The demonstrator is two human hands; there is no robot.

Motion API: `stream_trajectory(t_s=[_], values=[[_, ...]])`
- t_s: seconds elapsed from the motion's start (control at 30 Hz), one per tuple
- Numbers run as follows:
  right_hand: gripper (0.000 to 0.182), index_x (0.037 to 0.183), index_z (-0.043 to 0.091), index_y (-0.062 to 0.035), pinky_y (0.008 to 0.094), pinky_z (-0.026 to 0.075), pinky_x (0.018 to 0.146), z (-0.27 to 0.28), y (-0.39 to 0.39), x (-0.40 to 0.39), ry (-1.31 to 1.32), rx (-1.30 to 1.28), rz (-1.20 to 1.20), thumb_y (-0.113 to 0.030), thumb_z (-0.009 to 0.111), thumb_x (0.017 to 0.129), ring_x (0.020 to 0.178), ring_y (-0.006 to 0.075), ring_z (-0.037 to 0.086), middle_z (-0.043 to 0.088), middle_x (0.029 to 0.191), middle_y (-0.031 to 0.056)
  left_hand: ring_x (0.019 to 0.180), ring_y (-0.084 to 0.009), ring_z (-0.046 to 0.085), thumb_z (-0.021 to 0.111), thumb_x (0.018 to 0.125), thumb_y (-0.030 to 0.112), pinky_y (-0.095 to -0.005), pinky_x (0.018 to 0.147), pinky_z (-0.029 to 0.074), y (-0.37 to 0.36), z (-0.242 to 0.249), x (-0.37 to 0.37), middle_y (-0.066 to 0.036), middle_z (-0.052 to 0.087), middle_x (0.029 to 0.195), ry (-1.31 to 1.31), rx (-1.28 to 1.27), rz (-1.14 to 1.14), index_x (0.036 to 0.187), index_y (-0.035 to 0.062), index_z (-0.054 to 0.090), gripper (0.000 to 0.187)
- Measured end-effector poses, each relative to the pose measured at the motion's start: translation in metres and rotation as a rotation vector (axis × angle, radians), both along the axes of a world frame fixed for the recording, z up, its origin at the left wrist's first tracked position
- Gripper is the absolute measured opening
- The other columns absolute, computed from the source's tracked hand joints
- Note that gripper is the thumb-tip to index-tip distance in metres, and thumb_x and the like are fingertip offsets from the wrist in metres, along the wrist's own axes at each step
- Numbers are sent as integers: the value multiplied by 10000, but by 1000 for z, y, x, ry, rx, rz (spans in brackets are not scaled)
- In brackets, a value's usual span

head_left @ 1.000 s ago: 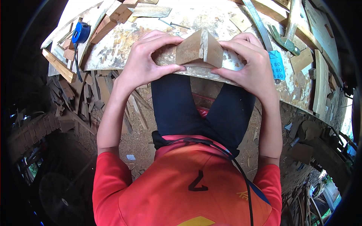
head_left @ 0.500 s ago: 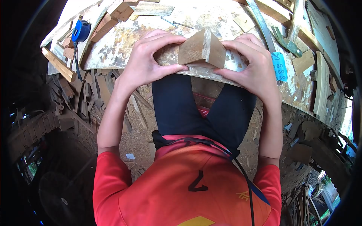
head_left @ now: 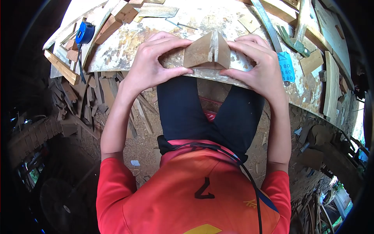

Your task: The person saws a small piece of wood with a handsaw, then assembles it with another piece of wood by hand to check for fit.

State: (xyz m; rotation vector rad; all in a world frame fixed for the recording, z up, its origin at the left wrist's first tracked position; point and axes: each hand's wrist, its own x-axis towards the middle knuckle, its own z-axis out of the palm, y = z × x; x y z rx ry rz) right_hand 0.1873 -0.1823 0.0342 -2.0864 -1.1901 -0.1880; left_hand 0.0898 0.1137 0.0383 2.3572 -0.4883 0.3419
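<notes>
Two wooden blocks stand against each other at the front edge of the workbench (head_left: 128, 50), with a narrow pale gap between their upper ends. My left hand (head_left: 156, 58) grips the left wooden block (head_left: 198, 54) at its outer side, thumb low and fingers above. On the other side, my right hand (head_left: 259, 60) holds the right wooden block (head_left: 223, 54) in the same way. The inner faces of the blocks are mostly hidden. Beyond them on the bench lie two nails (head_left: 187, 26).
A blue tape measure (head_left: 84, 32) sits at the left among wood offcuts (head_left: 109, 29). To the right are a handsaw (head_left: 269, 25) with a blue-marked handle end (head_left: 286, 66), a hammer (head_left: 299, 46) and a wood strip (head_left: 331, 85). Scrap wood (head_left: 91, 91) piles below the bench.
The right block has shifted slightly left and turned, so the lower edges of both blocks now line up more evenly. My right hand moved a little left with it.
</notes>
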Motion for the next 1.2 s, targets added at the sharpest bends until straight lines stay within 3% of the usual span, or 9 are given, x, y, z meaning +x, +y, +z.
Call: stream_trajectory(t_s=[0.4,0.5,0.7,0.8,1.03,1.1,1.13,1.17,1.2], values=[[600,1219,799,-82,423,546,993,0,1,-1,8,1,-2,-236,983,669,1034,283,702,796,1057,73,1026,-297,745,1000,678,168,-399,912,604,1,-3,2,-133,800,1103,-50,7,-15,1233,47,799,602],[591,1217,799,-84,412,546,976,-1,2,-1,2,12,2,-220,978,670,1004,278,695,797,1054,70,1053,-257,732,1007,667,166,-394,960,579,2,-5,0,-117,804,1108,-1,-16,-19,1285,38,786,669],[570,1196,802,-80,404,547,947,-2,4,1,8,27,16,-207,969,666,959,266,671,792,1021,61,922,-223,718,996,670,128,-372,885,575,1,-8,1,-90,774,957,-13,-49,-27,1267,37,796,636],[555,1179,804,-73,401,551,926,0,3,5,23,15,31,-203,965,664,950,266,659,787,1011,60,883,-218,739,986,674,128,-358,845,615,-1,-6,4,-109,802,1015,-29,-51,-23,1218,42,816,577],[526,1165,811,-40,403,568,913,38,7,27,161,-28,14,-202,956,686,997,293,709,785,1008,103,948,-153,716,988,704,177,-335,937,578,1,26,23,-74,799,1016,184,-150,36,1248,30,809,591],[506,1163,817,-16,364,576,845,54,10,39,434,-87,-39,-257,952,739,930,201,739,790,987,102,984,-150,709,978,716,199,-377,1028,542,4,39,38,-51,780,972,242,-173,48,1260,36,805,593],[494,1164,819,-15,352,570,820,60,11,48,393,-100,-7,-258,950,754,909,178,726,789,988,99,989,-145,714,977,726,202,-380,1069,519,9,42,49,-46,778,971,239,-139,14,1236,34,812,563],[482,1164,821,-15,339,565,795,66,13,57,352,-112,25,-260,949,769,888,155,714,787,989,95,974,-137,710,973,740,200,-363,1034,533,11,49,58,-34,772,964,243,-115,5,1215,35,818,526],[482,1170,825,-21,331,553,788,76,16,66,538,-131,51,-270,953,778,881,155,695,787,994,86,963,-131,706,971,745,196,-351,1017,539,14,52,67,-26,767,959,300,-178,11,1206,35,820,510]])
